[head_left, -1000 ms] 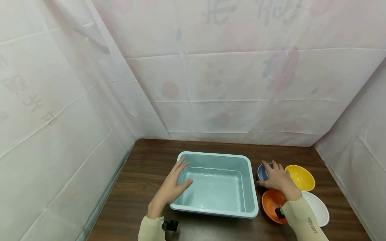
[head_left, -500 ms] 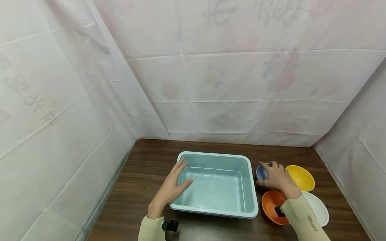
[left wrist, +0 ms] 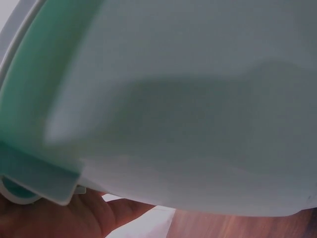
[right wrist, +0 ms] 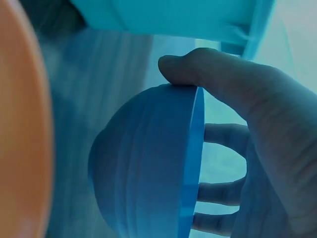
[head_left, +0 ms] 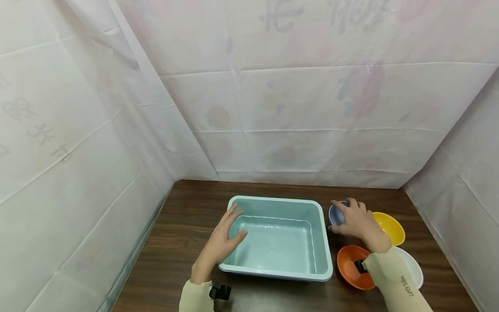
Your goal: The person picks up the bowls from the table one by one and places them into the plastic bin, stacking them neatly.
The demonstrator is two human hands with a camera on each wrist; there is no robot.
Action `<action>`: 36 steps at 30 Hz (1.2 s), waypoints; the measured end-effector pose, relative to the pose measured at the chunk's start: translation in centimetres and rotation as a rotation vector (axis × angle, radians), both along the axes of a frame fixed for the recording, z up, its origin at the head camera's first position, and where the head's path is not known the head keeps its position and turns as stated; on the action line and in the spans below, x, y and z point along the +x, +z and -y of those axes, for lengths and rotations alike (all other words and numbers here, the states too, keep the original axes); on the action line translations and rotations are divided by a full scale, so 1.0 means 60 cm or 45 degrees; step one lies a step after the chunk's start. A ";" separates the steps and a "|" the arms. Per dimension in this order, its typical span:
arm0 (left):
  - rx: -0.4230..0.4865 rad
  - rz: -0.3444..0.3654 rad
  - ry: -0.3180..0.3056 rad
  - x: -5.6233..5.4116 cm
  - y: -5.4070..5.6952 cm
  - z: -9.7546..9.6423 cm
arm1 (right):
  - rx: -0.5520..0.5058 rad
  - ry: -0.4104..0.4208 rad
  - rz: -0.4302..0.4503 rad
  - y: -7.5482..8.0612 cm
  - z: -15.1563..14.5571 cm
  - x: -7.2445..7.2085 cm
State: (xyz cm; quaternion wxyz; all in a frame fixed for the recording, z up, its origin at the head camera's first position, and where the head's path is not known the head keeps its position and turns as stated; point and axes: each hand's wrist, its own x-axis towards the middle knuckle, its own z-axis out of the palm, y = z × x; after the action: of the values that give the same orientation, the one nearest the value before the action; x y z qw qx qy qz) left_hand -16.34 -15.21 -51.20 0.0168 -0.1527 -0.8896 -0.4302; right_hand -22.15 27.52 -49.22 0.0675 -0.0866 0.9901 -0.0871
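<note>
A small blue bowl [head_left: 336,215] is to the right of the pale blue-green plastic tub [head_left: 326,242]. My right hand [head_left: 359,222] grips this bowl by its rim. In the right wrist view the thumb [right wrist: 213,72] presses one side of the blue bowl [right wrist: 148,158], and several fingers lie across its mouth. My left hand [head_left: 221,238] is at the tub's left side, thumb and fingers spread. Up close in the left wrist view, the tub's wall [left wrist: 198,124] covers most of the frame, with part of the left hand [left wrist: 74,215] below it.
An orange bowl [head_left: 348,271] sits just below the right hand, partly under the sleeve. Beyond it are a yellow bowl [head_left: 391,227] and a white bowl [head_left: 413,264]. White cloth [head_left: 296,130] walls in the dark wooden table [head_left: 167,242].
My right hand has closed on the blue bowl, which has shifted slightly up and to the left with it. The left hand stays where it was.
</note>
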 end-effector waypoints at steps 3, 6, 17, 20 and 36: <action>-0.005 -0.001 0.002 0.000 0.000 0.000 | 0.002 0.011 -0.037 0.019 0.004 -0.001; -0.009 -0.002 0.002 0.000 0.001 0.000 | -0.008 0.015 -0.053 0.036 0.008 0.000; -0.061 -0.007 -0.002 0.000 0.003 0.000 | 0.028 0.028 -0.064 0.107 0.029 0.016; -0.074 -0.008 -0.003 -0.001 0.004 0.001 | 0.037 0.048 -0.093 0.126 0.036 0.022; -0.115 -0.023 0.024 -0.004 0.001 -0.003 | 0.041 0.101 -0.150 0.185 0.076 0.035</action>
State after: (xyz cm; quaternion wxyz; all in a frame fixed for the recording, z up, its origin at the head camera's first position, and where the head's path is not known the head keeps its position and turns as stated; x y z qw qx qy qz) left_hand -16.56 -15.03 -51.14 0.0220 -0.1488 -0.9093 -0.3879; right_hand -20.05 22.97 -38.11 0.0138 -0.1295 0.9895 -0.0631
